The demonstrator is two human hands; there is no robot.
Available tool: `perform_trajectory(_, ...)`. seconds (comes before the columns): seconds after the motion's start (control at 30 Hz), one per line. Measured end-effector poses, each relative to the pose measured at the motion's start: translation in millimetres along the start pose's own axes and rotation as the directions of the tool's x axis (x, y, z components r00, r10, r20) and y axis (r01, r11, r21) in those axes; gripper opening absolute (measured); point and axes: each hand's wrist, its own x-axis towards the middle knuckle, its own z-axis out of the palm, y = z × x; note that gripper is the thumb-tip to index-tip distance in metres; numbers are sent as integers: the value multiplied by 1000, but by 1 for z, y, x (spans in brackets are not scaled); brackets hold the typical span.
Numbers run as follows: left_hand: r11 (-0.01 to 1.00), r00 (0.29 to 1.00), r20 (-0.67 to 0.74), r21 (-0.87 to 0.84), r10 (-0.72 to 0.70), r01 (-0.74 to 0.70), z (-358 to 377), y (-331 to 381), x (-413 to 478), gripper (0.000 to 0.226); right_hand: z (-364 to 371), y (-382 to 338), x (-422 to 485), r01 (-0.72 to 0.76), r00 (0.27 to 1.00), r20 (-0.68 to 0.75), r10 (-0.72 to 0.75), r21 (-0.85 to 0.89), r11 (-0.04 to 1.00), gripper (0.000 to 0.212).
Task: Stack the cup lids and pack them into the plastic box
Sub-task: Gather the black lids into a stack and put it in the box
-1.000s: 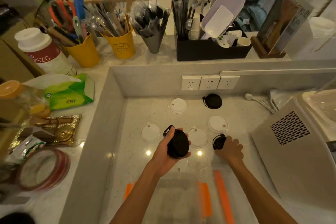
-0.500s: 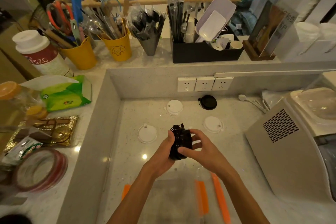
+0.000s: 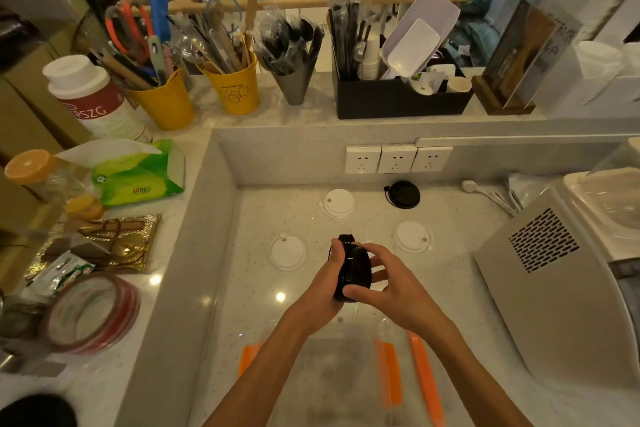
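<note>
My fingers on both hands clamp the black lid stack, left hand cupping it, right hand squaring its edges so they nest. The plastic box waits just near me. 3 white lids and 1 black lid lie farther off, well apart, with open counter between.

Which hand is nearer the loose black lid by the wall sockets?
Right. The right hand sits below and slightly left of the loose black lid; the left hand is further left. Both grip the stack of black lids.
</note>
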Motion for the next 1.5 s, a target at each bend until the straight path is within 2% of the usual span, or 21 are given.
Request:
perform_trajectory(0.17, 991, 998, -16, -122, -54, 52, 4, 11, 8, 75, -1, -2, 10, 61, 996, -57, -68, -109, 992, 78)
perform_trajectory(0.27, 992, 997, 18, -104, -77, 78, -3, 20, 19, 46, -3, 0, 21, 41, 999, -23, -44, -123, 992, 79)
perform_trajectory(0.37, 986, 992, 39, -115, -120, 124, -4, 21, 35, 27, -16, 6, 47, -50, 984, 167, 69, -115, 992, 77)
perform_trajectory(0.43, 975, 992, 2, -180, -129, 127, -4, 17, 47, 24, -33, 16, 78, -97, 941, 318, 119, -83, 992, 71)
perform_trajectory(0.47, 966, 990, -29, -224, -138, 128, -6, 15, 53, 27, -41, 23, 98, -123, 930, 339, 142, -75, 990, 67)
perform_trajectory(0.5, 956, 987, -54, -263, -152, 133, -8, 14, 58, 31, -49, 33, 118, -150, 941, 292, 169, -88, 985, 64)
perform_trajectory(0.57, 936, 984, -50, -320, -172, 147, -14, 14, 65, 39, -65, 55, 160, -206, 975, 44, 219, -201, 958, 56)
perform_trajectory(0.6, 930, 986, -26, -335, -167, 149, -17, 15, 67, 41, -74, 67, 181, -238, 971, -82, 223, -290, 927, 53)
perform_trajectory(0.67, 925, 990, 16, -354, -140, 137, -25, 18, 69, 42, -88, 85, 216, -300, 948, -220, 229, -389, 871, 51)
perform_trajectory(0.73, 921, 994, 20, -375, -109, 109, -34, 23, 69, 42, -94, 98, 241, -353, 929, -263, 259, -431, 830, 51)
perform_trajectory(0.8, 914, 996, 3, -397, -91, 85, -42, 26, 69, 42, -93, 109, 254, -369, 927, -242, 285, -464, 805, 58)
perform_trajectory(0.93, 905, 996, -19, -421, -82, 66, -54, 29, 66, 39, -83, 121, 258, -361, 930, -240, 278, -462, 810, 70)
perform_trajectory(1.07, 899, 993, -47, -431, -107, 76, -64, 27, 58, 41, -86, 118, 255, -418, 903, -295, 313, -433, 798, 76)
perform_trajectory(1.2, 913, 992, -61, -401, -107, 74, -67, 32, 47, 45, -89, 109, 239, -448, 893, -235, 383, -403, 798, 84)
perform_trajectory(1.27, 922, 993, -69, -383, -99, 65, -66, 36, 40, 52, -89, 94, 227, -441, 896, -228, 382, -332, 834, 86)
perform_trajectory(1.33, 926, 992, -94, -374, -83, 42, -65, 39, 32, 70, -84, 72, 208, -371, 916, -222, 335, -145, 917, 85)
perform_trajectory(1.4, 934, 992, -115, -357, -49, 4, -62, 40, 23, 85, -71, 44, 175, -231, 960, -144, 240, 79, 970, 80)
perform_trajectory(1.43, 939, 992, -119, -343, -33, -9, -60, 40, 19, 89, -61, 28, 152, -183, 978, -79, 195, 137, 973, 78)
perform_trajectory(1.5, 954, 994, -108, -297, -6, -26, -55, 37, 11, 93, -37, 1, 104, -124, 992, 22, 122, 139, 983, 80)
